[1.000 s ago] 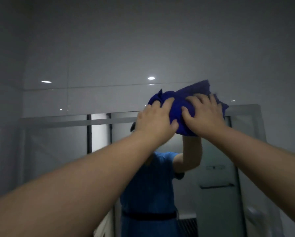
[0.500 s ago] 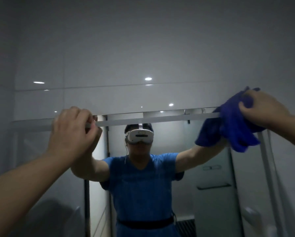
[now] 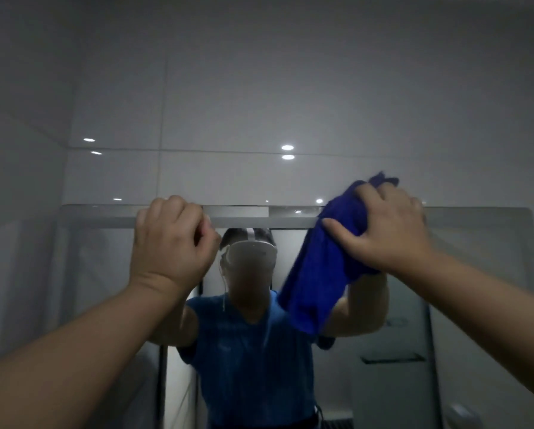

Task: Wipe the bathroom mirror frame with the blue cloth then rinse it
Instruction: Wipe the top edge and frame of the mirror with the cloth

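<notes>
- The right hand [image 3: 389, 230], gripping the cloth [image 3: 315, 283], has come back from the right end of the frame [image 3: 238, 209] toward the middle. The cloth is bunched on the top edge, its tail hanging over the glass.
- The left hand [image 3: 170, 243], fingers curled on nothing visible, has shifted inward along that edge.
- The top looks mostly wiped; the sides and the rinse are probably still to do.
- The edge is open to the right. The left hand blocks the leftward run.

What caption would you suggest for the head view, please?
Right hand holds the blue cloth on top of the mirror frame; left hand grips it.
</notes>
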The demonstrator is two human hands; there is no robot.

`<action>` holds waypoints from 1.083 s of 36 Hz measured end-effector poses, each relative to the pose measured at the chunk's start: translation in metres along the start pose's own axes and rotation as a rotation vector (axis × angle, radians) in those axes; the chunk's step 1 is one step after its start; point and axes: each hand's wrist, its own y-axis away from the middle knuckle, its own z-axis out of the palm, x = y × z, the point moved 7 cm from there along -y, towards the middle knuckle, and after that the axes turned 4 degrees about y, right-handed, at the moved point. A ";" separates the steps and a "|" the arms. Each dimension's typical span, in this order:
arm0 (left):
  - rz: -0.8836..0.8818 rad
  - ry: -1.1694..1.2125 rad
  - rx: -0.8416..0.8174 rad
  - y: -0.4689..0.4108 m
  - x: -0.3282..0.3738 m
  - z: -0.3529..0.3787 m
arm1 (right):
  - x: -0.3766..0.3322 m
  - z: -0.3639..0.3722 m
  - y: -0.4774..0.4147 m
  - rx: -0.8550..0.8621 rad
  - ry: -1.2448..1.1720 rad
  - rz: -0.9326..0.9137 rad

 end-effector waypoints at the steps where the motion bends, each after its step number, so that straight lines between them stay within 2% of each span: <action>1: -0.017 0.007 -0.013 -0.002 0.000 -0.001 | -0.020 0.002 -0.001 0.023 -0.004 -0.022; 5: -0.133 0.043 -0.146 -0.009 0.005 -0.008 | -0.077 0.006 -0.011 0.006 -0.060 -0.061; 8: -0.271 0.319 -0.134 -0.020 0.025 -0.015 | -0.082 0.002 -0.012 -0.103 -0.119 -0.088; 10: -0.164 0.471 -0.114 -0.027 0.072 -0.017 | -0.072 -0.001 -0.014 -0.216 -0.220 -0.110; 12: 0.001 0.440 -0.202 -0.026 0.130 -0.004 | -0.059 -0.007 -0.021 -0.358 -0.379 -0.071; 15: -0.002 0.319 -0.306 -0.031 0.183 0.026 | -0.038 -0.022 -0.038 -0.480 -0.606 0.048; 17: -0.002 0.240 -0.290 -0.041 0.200 0.041 | -0.018 -0.029 -0.051 -0.435 -0.684 0.085; 20: 0.038 0.168 -0.309 -0.051 0.214 0.063 | 0.025 -0.027 -0.060 -0.294 -0.806 0.263; 22: 0.006 0.152 -0.356 -0.051 0.215 0.076 | 0.053 -0.020 -0.057 -0.189 -0.737 0.377; 24: -0.018 0.119 -0.416 -0.049 0.218 0.086 | 0.075 -0.014 -0.047 -0.059 -0.573 0.396; 27: 0.010 0.074 -0.432 -0.051 0.222 0.092 | 0.075 -0.004 -0.021 0.090 -0.466 0.301; 32: 0.080 0.091 -0.310 -0.050 0.190 0.082 | 0.061 0.015 -0.006 0.138 -0.300 0.103; 39: -0.045 0.001 -0.301 -0.042 0.086 0.028 | 0.057 0.007 -0.003 0.220 -0.266 0.075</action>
